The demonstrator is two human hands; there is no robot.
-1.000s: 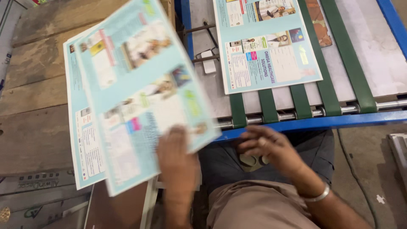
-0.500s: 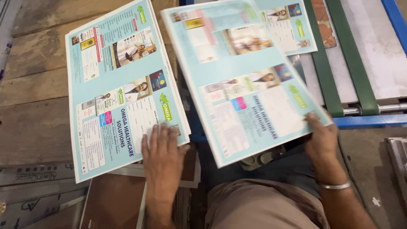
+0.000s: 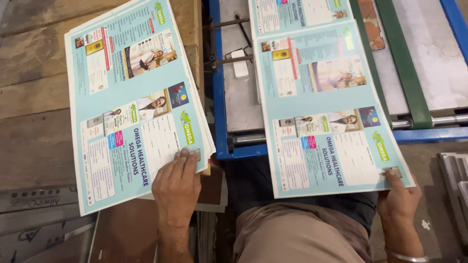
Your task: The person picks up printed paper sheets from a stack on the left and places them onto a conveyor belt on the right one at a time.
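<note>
At the lower centre of the frame the left hand [image 3: 176, 187] lay flat, fingers spread and pressing on the near corner of a stack of pale blue printed sheets [image 3: 131, 102] that filled the left half of the picture on a wooden table [image 3: 34, 92]. It gripped nothing; it only weighed the pile down. At the lower right the right hand [image 3: 397, 195] held a single printed sheet [image 3: 326, 107] by its near corner, thumb on top and fingers hidden beneath. That sheet reached up the middle of the frame over the blue-framed machine bed [image 3: 218, 97], its far end overlapping another sheet [image 3: 297, 12] at the top edge, with a green belt [image 3: 399, 63] running just beside it on the right.

The single sheet hung from one pinched corner (a thin hold for so broad a piece), so it could sag, crease or swing askew on the bed and lie crooked to the belt. The stack's edges were already fanned along its right side; should the flat hand slide, the top sheets could shift further and spill off the table edge toward the machine frame.
</note>
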